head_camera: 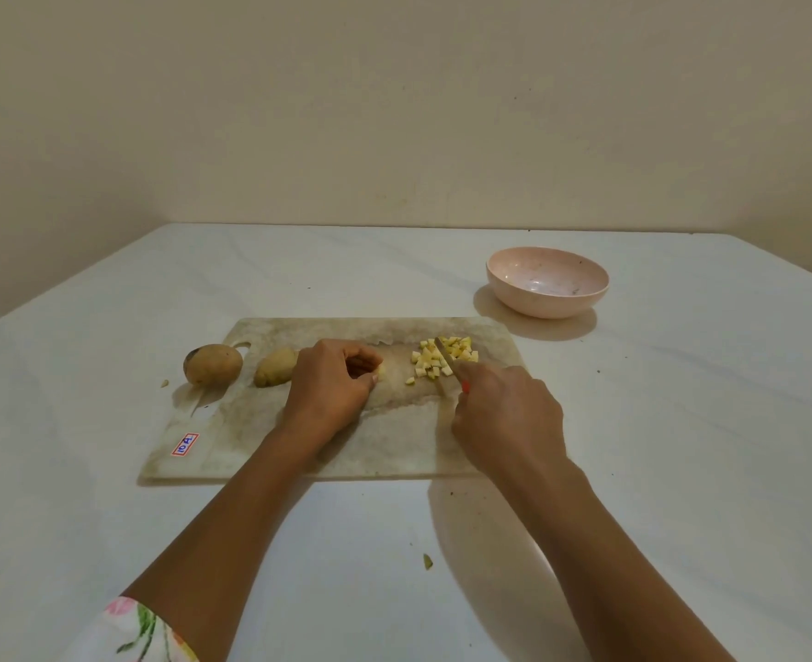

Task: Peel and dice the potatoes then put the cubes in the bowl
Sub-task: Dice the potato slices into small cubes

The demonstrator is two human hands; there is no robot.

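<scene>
light: dim, warm, diffuse, source up and to the far right | shadows: soft-edged, thrown left and toward camera under bowl and potato | glare: only a faint sheen inside bowl | distortion: wide-angle, table edges splay at the sides | focus: soft overall, sleeve at bottom left smeared
</scene>
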